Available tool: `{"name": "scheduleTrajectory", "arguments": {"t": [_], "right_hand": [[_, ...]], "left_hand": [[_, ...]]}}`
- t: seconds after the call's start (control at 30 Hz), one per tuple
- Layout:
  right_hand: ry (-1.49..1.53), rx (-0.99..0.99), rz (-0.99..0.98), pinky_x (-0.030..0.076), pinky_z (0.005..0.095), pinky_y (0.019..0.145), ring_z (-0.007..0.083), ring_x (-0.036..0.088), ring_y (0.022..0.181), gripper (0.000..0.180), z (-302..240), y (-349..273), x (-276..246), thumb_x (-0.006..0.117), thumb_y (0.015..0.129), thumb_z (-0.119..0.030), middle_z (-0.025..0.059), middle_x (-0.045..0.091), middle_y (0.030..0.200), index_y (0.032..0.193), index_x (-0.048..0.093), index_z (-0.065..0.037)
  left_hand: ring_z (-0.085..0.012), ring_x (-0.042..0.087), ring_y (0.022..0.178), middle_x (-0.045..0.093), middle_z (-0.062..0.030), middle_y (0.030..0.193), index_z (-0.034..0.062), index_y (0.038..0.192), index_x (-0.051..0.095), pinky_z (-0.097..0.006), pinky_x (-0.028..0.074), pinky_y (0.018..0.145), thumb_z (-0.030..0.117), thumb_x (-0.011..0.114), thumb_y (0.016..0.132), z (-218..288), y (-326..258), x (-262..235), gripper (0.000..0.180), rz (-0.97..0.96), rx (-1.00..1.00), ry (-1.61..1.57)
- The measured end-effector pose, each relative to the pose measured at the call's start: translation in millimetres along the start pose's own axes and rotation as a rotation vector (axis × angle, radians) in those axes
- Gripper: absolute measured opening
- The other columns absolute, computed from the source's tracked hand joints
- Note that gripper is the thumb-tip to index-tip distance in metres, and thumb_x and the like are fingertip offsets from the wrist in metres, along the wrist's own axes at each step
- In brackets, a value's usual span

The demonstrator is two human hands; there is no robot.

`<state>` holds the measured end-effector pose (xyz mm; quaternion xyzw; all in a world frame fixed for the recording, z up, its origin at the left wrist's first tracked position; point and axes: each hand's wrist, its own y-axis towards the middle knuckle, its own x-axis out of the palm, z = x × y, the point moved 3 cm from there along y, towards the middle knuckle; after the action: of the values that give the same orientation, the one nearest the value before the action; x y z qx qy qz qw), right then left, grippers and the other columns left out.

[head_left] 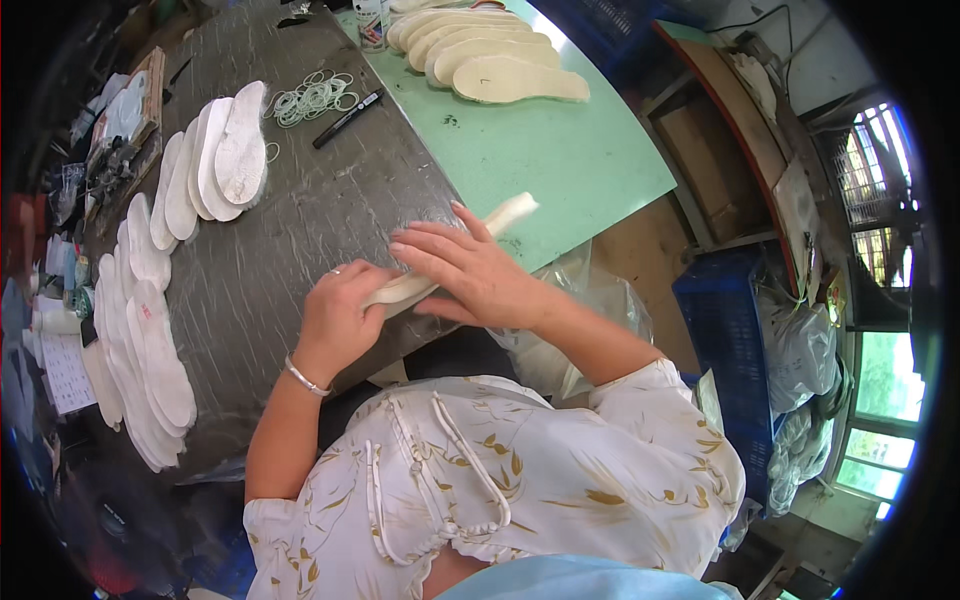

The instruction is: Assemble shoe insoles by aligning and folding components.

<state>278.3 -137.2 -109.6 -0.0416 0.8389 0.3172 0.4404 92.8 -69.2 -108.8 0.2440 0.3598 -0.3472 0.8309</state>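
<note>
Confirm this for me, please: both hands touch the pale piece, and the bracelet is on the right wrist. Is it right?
Not quite: the head view shows the bracelet on the wrist of the left hand, not the right hand. Both hands do touch the pale piece.

Right side: 1 blue plastic crate (722, 335), clear plastic bags (803, 352) bunched just beside it, 1 wooden shelf unit (708, 145) with a reddish edge farther up, plus a pale wall (818, 65) behind. Far right shows 1 barred window (878, 185) above 1 green-tinted window (882, 385); a dark blue crate (610, 28) sits up top. Left rim is crowded: 1 printed sheet (68, 373), white containers (58, 322) just above it, dark clutter (115, 165) higher, too blurred to sort.
</note>
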Motion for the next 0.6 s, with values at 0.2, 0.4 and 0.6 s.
{"name": "scheduleTrajectory", "arguments": {"t": [0.2, 0.4, 0.6], "right_hand": [[-0.167, 0.123, -0.062, 0.044, 0.0437, 0.094, 0.0267, 0.062, 0.091, 0.035, 50.8, -6.3, -40.5, 0.064, 0.069, 0.000, 0.0056, 0.066, 0.095, 0.103, 0.064, -0.010], [-0.505, 0.192, 0.344, 0.048, 0.0394, 0.084, 0.0273, 0.062, 0.099, 0.037, 162.1, 15.8, -94.5, 0.060, 0.067, 0.006, 0.0060, 0.067, 0.103, 0.101, 0.060, -0.009], [-0.721, 0.201, 0.239, 0.033, 0.0498, 0.108, 0.0274, 0.053, 0.121, 0.044, 283.6, 10.6, -64.2, 0.055, 0.080, 0.003, 0.0083, 0.051, 0.139, 0.120, 0.060, -0.013]], "left_hand": [[-0.0306, 0.061, 0.101, 0.064, -0.0107, 0.112, 0.0086, 0.115, 0.062, -0.039, 0.049, 0.083, 0.018, 0.073, 0.076, 14.8, 40.3, 22.7, 0.041, -0.017, -0.068, -0.174], [-0.0316, 0.047, 0.127, 0.047, -0.0153, 0.139, 0.0065, 0.135, 0.046, -0.039, 0.038, 0.106, 0.012, 0.075, 0.077, -11.6, 27.2, 21.5, 0.065, 0.266, -0.094, -0.128], [-0.0339, 0.052, 0.120, 0.051, -0.0170, 0.133, 0.0033, 0.129, 0.053, -0.040, 0.042, 0.101, 0.005, 0.069, 0.080, -34.1, -28.0, 16.0, 0.051, 0.390, -0.234, -0.037]]}}
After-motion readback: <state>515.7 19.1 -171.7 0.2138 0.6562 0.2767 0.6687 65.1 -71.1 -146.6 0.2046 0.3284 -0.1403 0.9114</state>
